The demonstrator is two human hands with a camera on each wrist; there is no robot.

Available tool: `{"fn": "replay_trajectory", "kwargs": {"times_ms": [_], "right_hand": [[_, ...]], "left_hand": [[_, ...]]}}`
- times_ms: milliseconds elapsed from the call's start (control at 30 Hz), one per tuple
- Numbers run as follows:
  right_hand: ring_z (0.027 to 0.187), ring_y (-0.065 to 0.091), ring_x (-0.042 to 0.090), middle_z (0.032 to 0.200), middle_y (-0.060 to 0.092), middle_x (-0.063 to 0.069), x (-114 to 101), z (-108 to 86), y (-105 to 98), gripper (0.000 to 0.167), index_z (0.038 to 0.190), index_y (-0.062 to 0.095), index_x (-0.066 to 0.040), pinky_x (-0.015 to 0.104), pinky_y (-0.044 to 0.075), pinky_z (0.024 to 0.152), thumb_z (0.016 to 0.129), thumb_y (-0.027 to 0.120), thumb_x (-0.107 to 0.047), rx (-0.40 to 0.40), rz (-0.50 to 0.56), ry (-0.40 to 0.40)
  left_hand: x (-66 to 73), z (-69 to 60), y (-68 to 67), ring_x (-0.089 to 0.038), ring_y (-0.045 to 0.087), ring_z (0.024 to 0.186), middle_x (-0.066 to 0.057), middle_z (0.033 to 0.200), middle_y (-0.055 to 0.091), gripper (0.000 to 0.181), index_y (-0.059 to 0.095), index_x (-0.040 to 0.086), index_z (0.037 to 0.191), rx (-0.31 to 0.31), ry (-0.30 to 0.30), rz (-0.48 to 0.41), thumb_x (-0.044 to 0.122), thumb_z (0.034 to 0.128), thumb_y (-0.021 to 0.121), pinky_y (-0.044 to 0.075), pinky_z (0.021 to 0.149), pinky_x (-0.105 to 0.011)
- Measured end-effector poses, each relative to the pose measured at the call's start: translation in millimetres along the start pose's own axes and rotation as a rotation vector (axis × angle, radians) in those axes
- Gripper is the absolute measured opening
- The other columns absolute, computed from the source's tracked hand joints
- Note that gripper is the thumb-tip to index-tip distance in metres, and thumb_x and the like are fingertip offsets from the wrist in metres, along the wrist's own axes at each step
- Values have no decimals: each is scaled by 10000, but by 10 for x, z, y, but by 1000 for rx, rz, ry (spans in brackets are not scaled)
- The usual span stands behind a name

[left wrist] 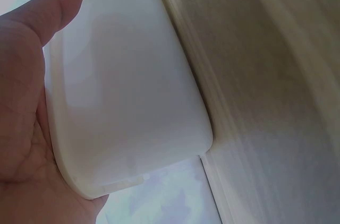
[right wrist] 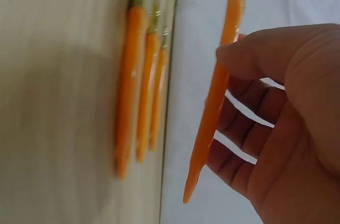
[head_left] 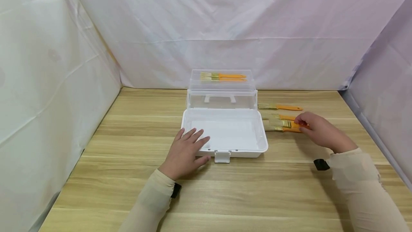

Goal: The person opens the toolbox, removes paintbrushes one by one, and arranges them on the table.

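Paintbrush [right wrist: 211, 110] between right fingers [right wrist: 244, 132]; left fingers [head_left: 199, 143] splayed

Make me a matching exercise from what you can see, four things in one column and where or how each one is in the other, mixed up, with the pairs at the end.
1. Left hand
2. Right hand
3. Clear lid
4. Loose brushes

A. Tipped open at the back
B. Lying on the table, to the right of the white box
C. Touching the near left part of the white box
D. Pinching an orange-handled brush

Pairs: 1-C, 2-D, 3-A, 4-B
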State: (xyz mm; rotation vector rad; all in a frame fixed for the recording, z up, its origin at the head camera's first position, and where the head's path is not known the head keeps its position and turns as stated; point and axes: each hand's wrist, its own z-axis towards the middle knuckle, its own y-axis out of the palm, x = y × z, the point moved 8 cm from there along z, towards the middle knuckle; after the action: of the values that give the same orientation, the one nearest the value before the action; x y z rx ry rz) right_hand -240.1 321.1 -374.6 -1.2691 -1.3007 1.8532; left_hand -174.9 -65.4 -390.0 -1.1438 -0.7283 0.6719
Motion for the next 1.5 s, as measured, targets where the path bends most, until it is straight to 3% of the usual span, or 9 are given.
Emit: {"fn": "replay_trajectory", "kwargs": {"times_ms": [267, 533, 833, 1500], "right_hand": [[765, 531, 163, 855, 611, -4, 100, -21, 269, 163, 924, 649, -51, 415, 476, 703, 854, 668, 94, -96, -70, -37], [778, 529, 163, 849, 606, -11, 53, -49, 394, 179, 900, 641, -88, 410, 468, 709, 865, 638, 88, -149, -49, -20], [755, 484, 150, 811, 553, -46, 5, -56, 415, 197, 870, 626, -119, 363, 432, 675, 863, 645, 77, -162, -48, -4], [789, 511, 149, 861, 611, -17, -21, -60, 360, 194, 913, 667, -115, 377, 458, 702, 844, 658, 67, -185, -27, -6]], "left_hand": [[-6, -2, 11, -304, 445, 1367, -74, 1447, 534, 577, 611, 193, 1371, 4, 3, 8, 483, 879, 694, 212, 1153, -547], [-9, -6, 13, -310, 458, 1356, -82, 1431, 548, 579, 621, 191, 1358, 21, 10, 5, 494, 871, 699, 222, 1145, -556], [-3, -4, 1, -306, 451, 1362, -80, 1440, 540, 578, 613, 189, 1370, 10, 5, 5, 492, 884, 685, 215, 1150, -550], [11, -4, -15, -307, 453, 1360, -83, 1445, 535, 575, 612, 184, 1374, 2, 5, 13, 484, 889, 684, 220, 1150, -545]]}}
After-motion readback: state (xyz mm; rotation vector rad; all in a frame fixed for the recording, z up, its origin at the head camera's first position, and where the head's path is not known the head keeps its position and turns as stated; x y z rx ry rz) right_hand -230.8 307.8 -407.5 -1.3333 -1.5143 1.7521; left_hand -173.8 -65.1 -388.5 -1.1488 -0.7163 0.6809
